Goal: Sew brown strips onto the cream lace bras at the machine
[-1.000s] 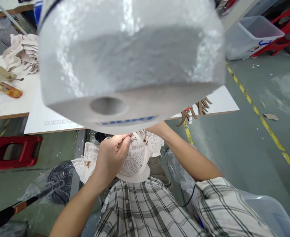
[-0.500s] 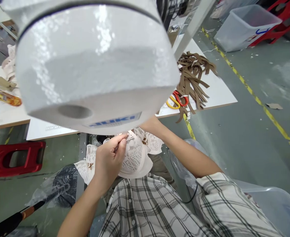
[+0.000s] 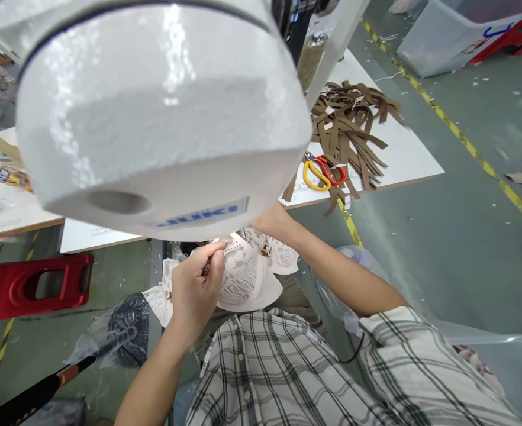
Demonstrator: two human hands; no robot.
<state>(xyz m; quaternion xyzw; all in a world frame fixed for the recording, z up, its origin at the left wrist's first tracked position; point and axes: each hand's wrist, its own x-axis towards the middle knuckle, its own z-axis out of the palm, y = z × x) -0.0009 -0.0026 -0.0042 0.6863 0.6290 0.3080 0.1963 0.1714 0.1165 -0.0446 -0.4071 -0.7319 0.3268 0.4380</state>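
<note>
A white lace bra [image 3: 243, 278] hangs below the front of a white JUKI sewing machine [image 3: 167, 136], above my lap. My left hand [image 3: 201, 281] is closed, thumb and forefinger pinching the upper edge of the bra's near cup. Just beyond the bra, my right hand [image 3: 272, 220] reaches under the machine head, which hides its fingers, so its grip does not show. More lace with a small brown bow lies on both sides of the cup. The machine head also covers the needle area.
Brown fabric strips [image 3: 350, 136] lie on the white table [image 3: 414, 157] at right, with scissors [image 3: 321, 173] with red and yellow handles at its edge. A red stool [image 3: 70, 284] stands at left. Clear plastic bins [image 3: 451, 44] sit on the floor at right.
The view has shifted slightly, so the stool and the strips appear further right. My left hand keeps its pinch on the bra, and my right hand stays under the machine head.
</note>
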